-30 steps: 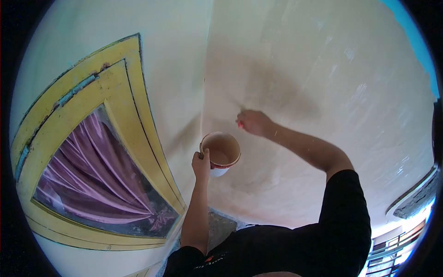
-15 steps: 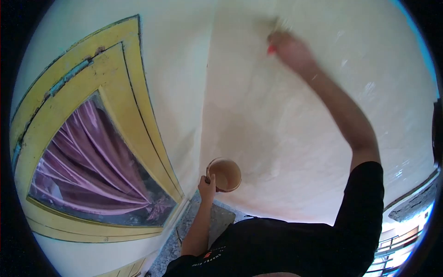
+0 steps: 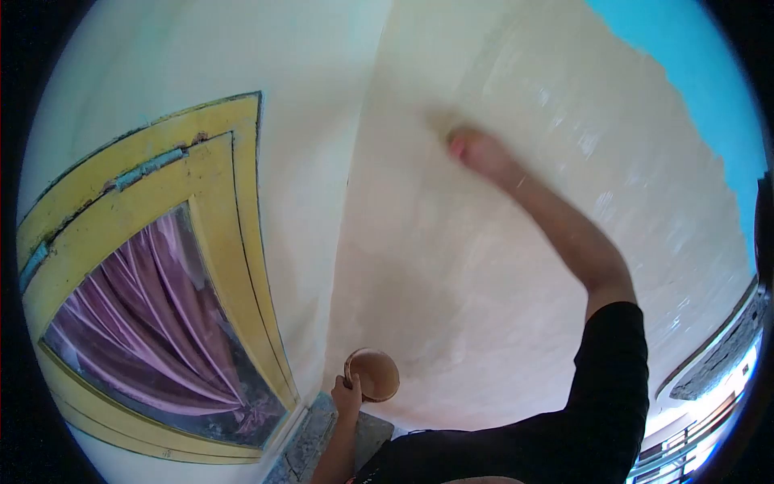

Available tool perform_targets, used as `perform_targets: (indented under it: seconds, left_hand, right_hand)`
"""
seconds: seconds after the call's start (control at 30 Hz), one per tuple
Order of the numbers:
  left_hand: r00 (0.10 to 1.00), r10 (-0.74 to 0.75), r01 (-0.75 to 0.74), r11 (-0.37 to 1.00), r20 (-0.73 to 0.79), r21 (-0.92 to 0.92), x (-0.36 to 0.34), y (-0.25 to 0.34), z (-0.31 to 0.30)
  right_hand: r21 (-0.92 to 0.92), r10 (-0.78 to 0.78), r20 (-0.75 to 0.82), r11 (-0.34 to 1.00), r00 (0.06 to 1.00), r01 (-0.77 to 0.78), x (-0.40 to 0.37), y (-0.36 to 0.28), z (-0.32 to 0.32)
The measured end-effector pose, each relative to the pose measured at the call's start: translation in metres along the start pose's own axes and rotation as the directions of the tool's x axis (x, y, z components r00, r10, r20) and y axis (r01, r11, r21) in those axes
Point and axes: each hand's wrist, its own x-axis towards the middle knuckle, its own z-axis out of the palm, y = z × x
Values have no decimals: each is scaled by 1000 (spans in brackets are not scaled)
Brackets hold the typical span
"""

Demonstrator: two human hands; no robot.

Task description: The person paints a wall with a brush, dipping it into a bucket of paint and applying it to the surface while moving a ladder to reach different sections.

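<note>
My left hand is closed on the rim of a small brown bucket, low in front of my body. The bucket's mouth faces me, and its inside looks coated pale. Up on the cream wall, my right hand, smeared by motion, is closed around a paintbrush. A bit of the brush's red handle shows at the fingers, while its bristles are blurred against the wall. Wet, shiny streaks mark the wall to the right of this hand.
On the left is a yellow-framed window with a purple curtain behind its glass. A wall corner runs upright between window and cream wall. Bright blue paint covers the upper right. Railings show at lower right, grey floor below.
My right hand has swept down and slightly left along the wall with the paintbrush. The view has tilted upward, so the window and bucket sit lower and more blue wall shows.
</note>
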Motion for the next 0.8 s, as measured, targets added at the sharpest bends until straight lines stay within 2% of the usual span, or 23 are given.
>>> perform_targets:
  seconds: [0.03, 0.07, 0.1, 0.13, 0.17, 0.23, 0.27, 0.3, 0.33, 0.37, 0.4, 0.43, 0.47, 0.5, 0.53, 0.57, 0.63, 0.67, 0.73, 0.77, 0.8]
  left_hand:
    - [1000, -27, 28, 999, 15, -28, 0, -2, 1]
    - [998, -56, 58, 997, 33, -55, -1, -3, 1]
    - [998, -51, 52, 997, 31, -65, 1, -3, 2]
    - [999, -42, 42, 998, 2, -56, 2, -1, 2]
    - [999, -36, 35, 998, -24, -46, 1, 0, 3]
    - [1000, -15, 15, 1000, -8, -26, 1, 3, 5]
    - [1000, 0, 0, 1000, 6, 8, 2, 4, 4]
    - [1000, 8, -8, 1000, 9, 2, 2, 5, 4]
    - [999, 6, -6, 1000, 47, 6, 1, 7, 3]
    - [997, 5, -6, 1000, 83, 9, 1, 8, 3]
    - [996, 15, -15, 1000, 83, -6, 2, 5, 6]
    - [996, 48, -48, 999, 77, 6, 2, -1, 8]
    - [994, 79, -81, 997, 71, 19, 3, -3, 9]
    - [994, 84, -84, 996, 72, 8, 2, 0, 8]
    - [995, 61, -63, 998, 75, 21, 1, 2, 5]
    - [997, 39, -42, 999, 71, 34, 1, 5, 3]
    - [997, 39, -40, 999, 60, 27, 2, 1, 4]
    - [998, 35, -36, 999, 59, 31, 1, -1, 5]
    - [998, 33, -34, 999, 50, 31, 1, -2, 5]
    - [998, 34, -36, 999, 50, 39, 0, -3, 4]
    - [998, 37, -39, 999, 42, 35, 0, -3, 4]
  right_hand:
    - [-94, -92, -145, 992, 985, 78, 22, 12, -40]
    - [-246, -73, -172, 969, 982, 29, 41, 18, -79]
    - [-371, -165, -312, 928, 936, 40, 59, 24, -109]
    - [-446, -231, -347, 893, 909, 57, 73, 30, -136]
    - [-562, -162, -329, 826, 930, -55, 81, 25, -157]
    - [-622, -222, -426, 776, 877, -106, 92, 22, -171]
    - [-629, -226, -427, 770, 876, -108, 91, 27, -166]
    - [-631, -173, -286, 774, 942, -49, 87, 38, -150]
    - [-625, -117, -136, 781, 984, 6, 80, 49, -131]
    - [-503, -35, -33, 864, 999, 13, 66, 44, -101]
    - [-381, -225, 53, 896, 973, 228, 47, 41, -70]
    - [-291, -239, 142, 917, 960, 272, 26, 22, -41]
    - [-135, -133, 348, 972, 928, 190, 10, -10, -23]
    - [68, -182, 294, 983, 938, 169, -16, -22, 9]
    - [114, -136, 439, 989, 888, 95, -32, -52, 15]
    - [149, -192, 515, 980, 835, 134, -52, -53, 47]
    - [169, -135, 622, 985, 772, 36, -59, -83, 35]
    - [167, -144, 620, 985, 771, 50, -53, -78, 32]
    - [106, -78, 444, 994, 892, 34, -39, -52, 21]
    - [131, -153, 375, 985, 914, 111, -19, -21, 10]
    - [103, -215, 234, 975, 948, 196, 2, 5, -15]
